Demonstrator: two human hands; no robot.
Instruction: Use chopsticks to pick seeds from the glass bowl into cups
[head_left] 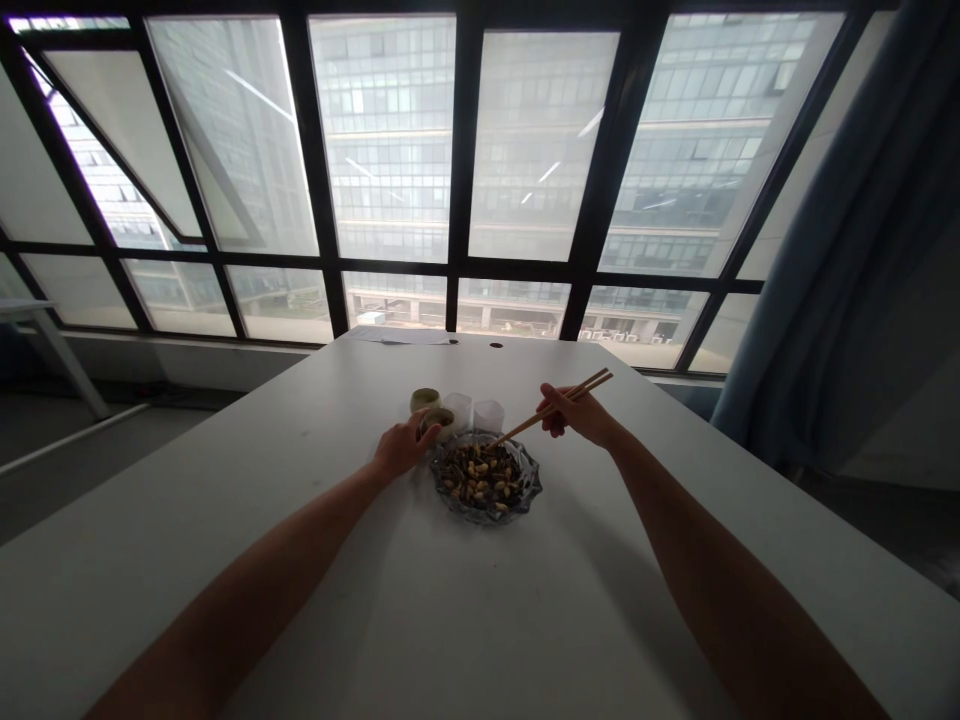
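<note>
My right hand is closed around a pair of wooden chopsticks, whose tips reach down to the far side of a clear, scalloped glass bowl. Inside lies a heap of pale nut-like pieces mixed with dark, thin strips. At the bowl's far left, my left hand has its fingers and thumb around a small greenish cup. A second greenish cup stands just behind it. Two translucent white cups stand beyond the bowl, side by side.
The white table stretches toward a wall of black-framed windows. Papers lie at its far edge, near dark round holes in the tabletop. A blue curtain hangs at the right. Another table stands at the left.
</note>
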